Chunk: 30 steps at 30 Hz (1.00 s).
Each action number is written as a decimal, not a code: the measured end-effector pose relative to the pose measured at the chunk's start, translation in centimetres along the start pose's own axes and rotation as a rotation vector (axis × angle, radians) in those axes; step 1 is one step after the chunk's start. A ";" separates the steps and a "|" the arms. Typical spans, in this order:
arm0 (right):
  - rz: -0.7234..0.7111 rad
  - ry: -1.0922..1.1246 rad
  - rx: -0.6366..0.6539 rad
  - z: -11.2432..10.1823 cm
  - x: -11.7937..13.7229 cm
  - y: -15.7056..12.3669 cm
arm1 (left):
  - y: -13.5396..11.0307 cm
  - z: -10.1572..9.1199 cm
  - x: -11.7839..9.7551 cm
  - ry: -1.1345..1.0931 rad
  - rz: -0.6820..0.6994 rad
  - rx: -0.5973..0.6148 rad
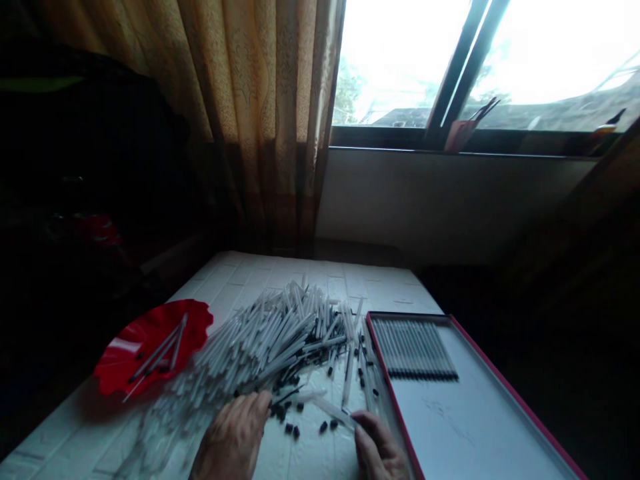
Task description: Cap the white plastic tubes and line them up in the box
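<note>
My left hand (233, 437) is closed at the front edge of a large pile of clear pen barrels (280, 333). A thin dark piece (289, 396) juts from its fingertips; its kind is unclear. Across a small gap, my right hand (377, 448) pinches one end of a clear pen barrel (334, 410), which slants up and to the left. Small black pen caps (296, 432) lie scattered on the table between and beyond the hands. Several loose barrels (349, 373) lie just ahead of the right hand.
To the right, a red-rimmed white tray (515, 400) holds a neat row of black-capped pens (417, 350). A red wavy-edged plate (117, 353) with a few barrels sits at left. The white brick-patterned table (300, 263) ends near a curtain (260, 120) and window.
</note>
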State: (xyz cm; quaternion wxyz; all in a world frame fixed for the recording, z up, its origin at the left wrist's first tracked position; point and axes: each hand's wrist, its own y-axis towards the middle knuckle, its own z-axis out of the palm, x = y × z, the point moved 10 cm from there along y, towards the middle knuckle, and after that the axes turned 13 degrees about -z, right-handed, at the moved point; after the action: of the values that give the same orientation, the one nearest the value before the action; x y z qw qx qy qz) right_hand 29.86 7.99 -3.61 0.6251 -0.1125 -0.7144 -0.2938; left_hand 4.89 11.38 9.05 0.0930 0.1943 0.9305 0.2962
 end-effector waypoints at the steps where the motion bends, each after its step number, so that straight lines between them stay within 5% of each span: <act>1: -0.012 -0.003 0.012 0.2 0.3 0.0 | -0.3 -0.4 0.2 0.004 0.006 -0.009; 7: -0.051 0.028 0.105 1.4 1.4 -0.1 | -0.5 -2.0 0.0 0.027 0.075 -0.071; 19: -0.055 0.076 0.112 1.4 2.0 -0.1 | -0.6 -1.7 0.6 0.064 0.068 -0.048; 30: -0.126 0.065 0.190 1.5 3.0 0.4 | 0.6 -1.6 0.3 -0.192 0.009 0.130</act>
State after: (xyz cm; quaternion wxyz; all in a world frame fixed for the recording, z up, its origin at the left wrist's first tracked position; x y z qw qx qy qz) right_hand 28.20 8.51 -0.72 0.6362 0.0021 -0.7239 -0.2669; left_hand 4.34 11.15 10.72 0.1677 0.2315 0.9337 0.2156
